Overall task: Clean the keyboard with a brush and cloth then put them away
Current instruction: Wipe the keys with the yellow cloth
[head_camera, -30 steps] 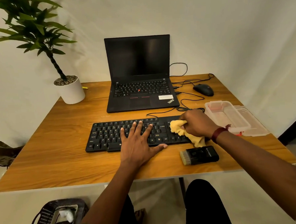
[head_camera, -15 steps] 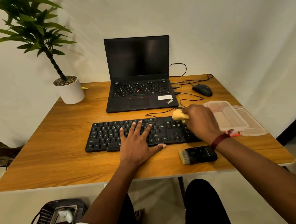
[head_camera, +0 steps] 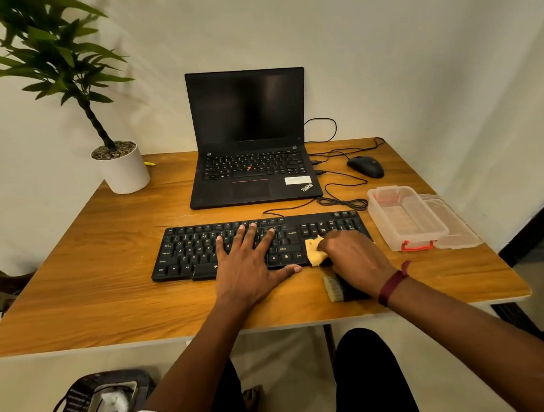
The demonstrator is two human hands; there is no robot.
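Head view, seated at a wooden bench (head_camera: 79,279). A black full-size keyboard (head_camera: 191,251) lies flat across the near middle of the bench, its cable running back toward the laptop (head_camera: 248,144). The left hand (head_camera: 251,263) is laid palm down on the middle keys, fingers straight and spread wide, holding nothing; the thumb reaches past the keyboard's front edge. The right hand (head_camera: 352,258) has its fingers curled over a yellow cloth (head_camera: 314,251), pressing it onto the keys at the right part of the keyboard, near the front edge. Only the left portion of the cloth shows beyond the fingers. A dark red wristband (head_camera: 393,283) sits on the right wrist. The brush (head_camera: 333,287) lies on the bench just in front of the keyboard's right end, pale bristles pointing left, its dark body mostly hidden under the right wrist. A clear plastic box (head_camera: 407,217) with a red clip at its near end stands open just beside the keyboard's right end; its lid (head_camera: 454,224) lies against the box's right side. The laptop stands open with a dark screen behind the keyboard. A black mouse (head_camera: 365,166) is right of the laptop. A potted plant (head_camera: 120,166) stands at the far left corner. A bag (head_camera: 95,404) sits on the floor, lower left.
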